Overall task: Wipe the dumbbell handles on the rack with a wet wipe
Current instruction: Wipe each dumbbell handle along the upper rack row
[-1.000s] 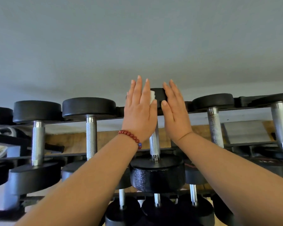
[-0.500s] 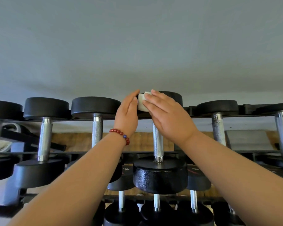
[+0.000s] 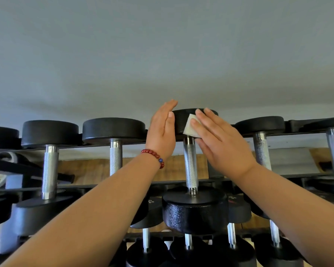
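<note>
The rack [image 3: 297, 175] holds a row of black dumbbells on its upper tier, each lying front to back with a knurled metal handle between two round heads. More dumbbells [image 3: 189, 245] sit on the tier below, partly hidden by both forearms. The centre dumbbell [image 3: 194, 211] lies between the two hands, and its handle [image 3: 190, 164] is uncovered along its full length. The wet wipe [image 3: 190, 129], folded into a small white pad, lies on the face of that dumbbell's far head [image 3: 181, 120], just above the handle's upper collar. The right hand [image 3: 220, 143] presses the wipe against the head with straight fingers, nothing curled round it. The left hand [image 3: 162, 132], with a red bead bracelet [image 3: 154, 156] on its wrist, lies flat and straight-fingered against the left side of the same head. It holds nothing and does not touch the wipe. Half a second ago the wipe sat at the upper left edge of the head with both hands on it and the left fingers bent toward it. It now lies lower on the face, under the right fingers only.
</note>
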